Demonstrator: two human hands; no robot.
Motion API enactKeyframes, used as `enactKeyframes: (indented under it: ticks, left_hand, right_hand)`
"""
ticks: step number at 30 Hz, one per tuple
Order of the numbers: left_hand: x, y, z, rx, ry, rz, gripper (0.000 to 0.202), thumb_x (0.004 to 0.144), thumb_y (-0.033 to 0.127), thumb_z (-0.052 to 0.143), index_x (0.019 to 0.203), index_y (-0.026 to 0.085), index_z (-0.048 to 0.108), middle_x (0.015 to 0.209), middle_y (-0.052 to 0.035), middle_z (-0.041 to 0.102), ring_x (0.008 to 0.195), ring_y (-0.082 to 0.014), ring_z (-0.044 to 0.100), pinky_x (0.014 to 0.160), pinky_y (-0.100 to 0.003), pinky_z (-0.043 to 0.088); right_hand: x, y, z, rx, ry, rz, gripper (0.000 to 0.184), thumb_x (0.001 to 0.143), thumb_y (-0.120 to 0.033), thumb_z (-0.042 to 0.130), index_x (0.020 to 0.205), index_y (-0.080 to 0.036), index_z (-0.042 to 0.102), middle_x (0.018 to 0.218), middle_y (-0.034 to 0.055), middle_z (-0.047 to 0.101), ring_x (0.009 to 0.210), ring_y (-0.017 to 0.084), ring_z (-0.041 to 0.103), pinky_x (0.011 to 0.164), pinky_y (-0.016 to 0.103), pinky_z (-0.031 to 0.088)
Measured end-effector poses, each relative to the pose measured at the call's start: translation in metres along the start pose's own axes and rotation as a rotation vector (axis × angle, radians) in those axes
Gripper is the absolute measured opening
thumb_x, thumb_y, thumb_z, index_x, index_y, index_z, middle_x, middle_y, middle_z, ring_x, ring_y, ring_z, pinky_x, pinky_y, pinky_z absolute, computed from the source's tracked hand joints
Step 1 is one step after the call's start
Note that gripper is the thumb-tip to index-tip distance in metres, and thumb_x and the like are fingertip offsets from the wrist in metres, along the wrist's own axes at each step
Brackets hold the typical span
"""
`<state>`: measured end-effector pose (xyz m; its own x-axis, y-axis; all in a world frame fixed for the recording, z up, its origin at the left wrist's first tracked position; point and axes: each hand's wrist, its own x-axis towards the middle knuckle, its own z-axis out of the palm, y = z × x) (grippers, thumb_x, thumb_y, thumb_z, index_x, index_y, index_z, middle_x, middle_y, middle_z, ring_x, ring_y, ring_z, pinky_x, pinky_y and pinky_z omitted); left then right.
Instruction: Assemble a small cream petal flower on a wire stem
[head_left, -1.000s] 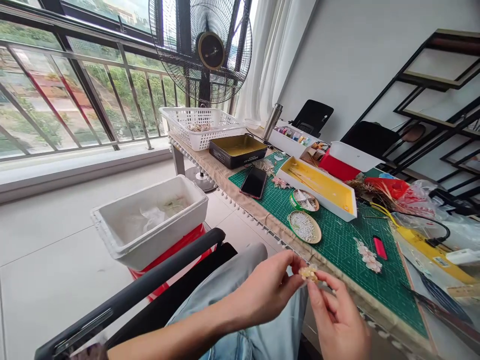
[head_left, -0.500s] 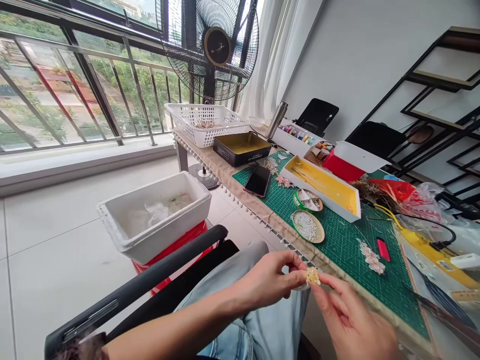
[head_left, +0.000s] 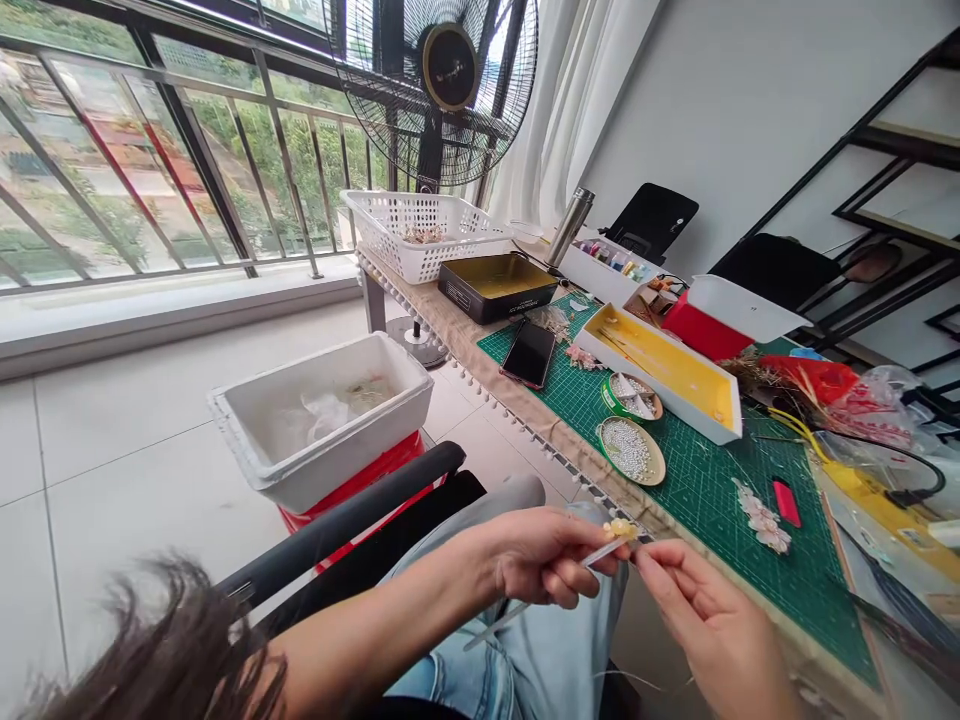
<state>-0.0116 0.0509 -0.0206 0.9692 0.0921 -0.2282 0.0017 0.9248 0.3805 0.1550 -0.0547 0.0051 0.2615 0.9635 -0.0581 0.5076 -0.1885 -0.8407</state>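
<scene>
Left hand (head_left: 551, 560): mine, fingers closed round a translucent strip (head_left: 499, 627) that slants down toward my jeans (head_left: 536, 655). Yellow flower piece (head_left: 621, 528) sits at those fingertips, by the strip's upper end, above my lap and near the table edge. Right hand (head_left: 712, 620): thumb and index drawn together just beside the flower piece (tips too small to read, so I can't tell whether I'm gripping anything there).

Table, nearest first: green cutting mat (head_left: 697, 510); on it a shallow dish (head_left: 657, 470) of white beads (head_left: 626, 448), and right behind that a divided round tin (head_left: 616, 402) with more. Pink flower spray (head_left: 763, 520) lies to the right, a pinkish-red object (head_left: 787, 502) just beside it. Further back: dark phone (head_left: 529, 353), long white tray (head_left: 660, 376) with yellow inside, black box (head_left: 480, 305), white perforated basket (head_left: 412, 262). On my left, off the table, a white foam bin (head_left: 330, 470), some clear plastic in it. Standing fan (head_left: 450, 67) behind the basket.
</scene>
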Motion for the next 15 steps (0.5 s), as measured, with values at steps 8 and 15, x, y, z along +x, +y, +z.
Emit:
enactKeyframes:
  ticks: [8,15]
  left_hand:
    - [0.003,0.001,-0.008,-0.172,-0.164,-0.076,0.005,0.087,0.01,0.056,0.082,0.009,0.056,0.061,0.0076,0.039,0.038,-0.0012,0.019,0.033,-0.012,0.009]
    - [0.004,-0.002,-0.006,-0.088,-0.078,-0.014,0.023,0.071,0.017,0.076,0.08,0.012,0.055,0.063,0.0079,0.046,0.037,0.0001,0.023,0.035,-0.013,0.009]
  right_hand:
    - [0.0,-0.003,0.003,0.018,-0.045,-0.02,0.031,0.088,-0.052,0.056,0.081,-0.023,0.064,0.07,-0.0014,0.065,0.064,0.013,0.059,0.056,0.015,0.044]
    - [-0.011,-0.015,0.006,-0.089,0.04,-0.029,0.03,0.087,-0.05,0.054,0.077,-0.023,0.062,0.07,-0.0029,0.059,0.065,0.013,0.055,0.056,0.017,0.04]
